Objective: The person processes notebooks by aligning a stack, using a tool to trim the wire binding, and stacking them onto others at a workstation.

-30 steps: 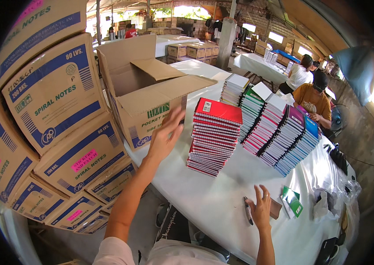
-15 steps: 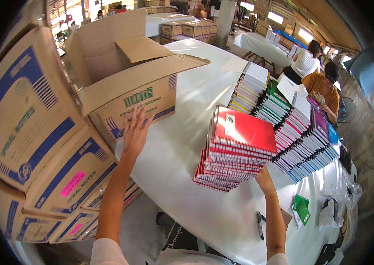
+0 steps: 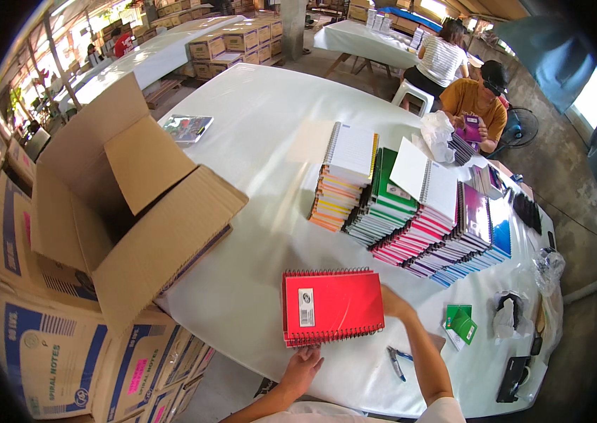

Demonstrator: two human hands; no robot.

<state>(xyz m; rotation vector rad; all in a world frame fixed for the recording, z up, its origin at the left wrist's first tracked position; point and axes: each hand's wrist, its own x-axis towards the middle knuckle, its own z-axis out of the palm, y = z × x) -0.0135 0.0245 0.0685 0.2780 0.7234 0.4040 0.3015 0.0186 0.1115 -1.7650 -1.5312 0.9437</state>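
Observation:
A stack of red spiral notebooks (image 3: 344,303) is between my hands over the near part of the white table. My left hand (image 3: 302,369) grips its near side, by the spiral binding, with the fingertips partly hidden under the edge. At the stack's right side is my right hand (image 3: 395,304), its fingers hidden behind the notebooks. To the left, an open cardboard box (image 3: 72,190) stands tilted on other cartons with its flaps spread; its bottom is not visible.
Stacks of spiral notebooks with green (image 3: 391,180), purple (image 3: 474,211) and other covers stand right of centre. A cutter-like tool (image 3: 396,362) and small green notebooks (image 3: 460,326) lie near my right forearm. Printed cartons (image 3: 51,352) are piled at left. A co-worker (image 3: 478,99) sits across the table.
My left hand has left the box and come to the red notebooks. The red stack has moved left and nearer, away from the other stacks. My view has turned, and the box now appears lower left.

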